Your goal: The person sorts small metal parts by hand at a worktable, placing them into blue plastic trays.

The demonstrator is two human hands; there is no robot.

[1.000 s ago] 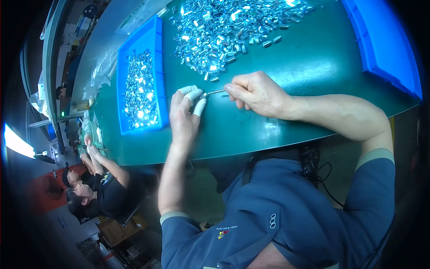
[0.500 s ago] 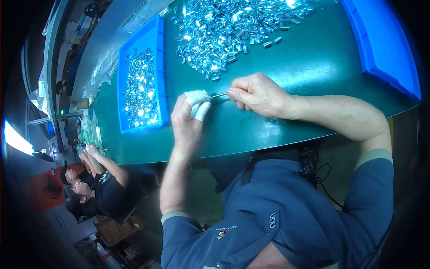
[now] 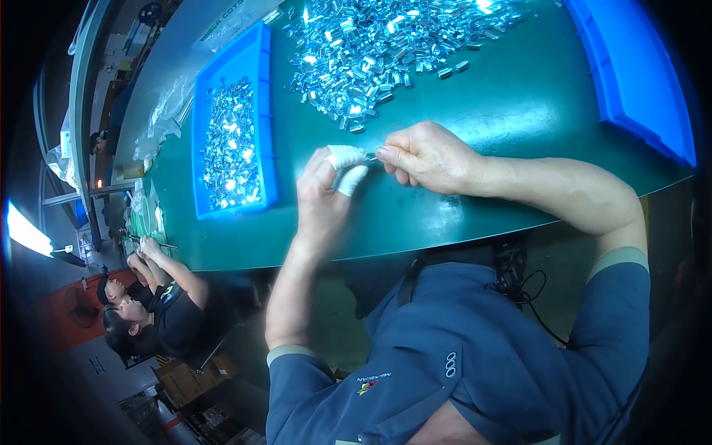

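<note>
My left hand (image 3: 320, 194), with white wraps on the thumb and forefinger, is closed in a pinch. At its fingertips a small shiny metal piece (image 3: 371, 157) shows, mostly covered by the fingers. Just to the right, my right hand (image 3: 434, 157) is closed with thumb against forefinger round a thin metal rod, now almost wholly hidden between the hands. The fingertips of both hands nearly meet above the green table (image 3: 475, 126). Beyond them lies a heap of small shiny metal pieces (image 3: 371, 59).
A blue tray (image 3: 267, 133) holding many similar metal pieces stands on the left. Another blue tray (image 3: 638, 74) sits at the far right. Clear plastic bags (image 3: 165, 115) lie past the left tray. Two other people (image 3: 159, 308) work farther left.
My left hand has moved right, toward my right hand, closing the gap along the thin metal rod. My right hand has stayed almost still.
</note>
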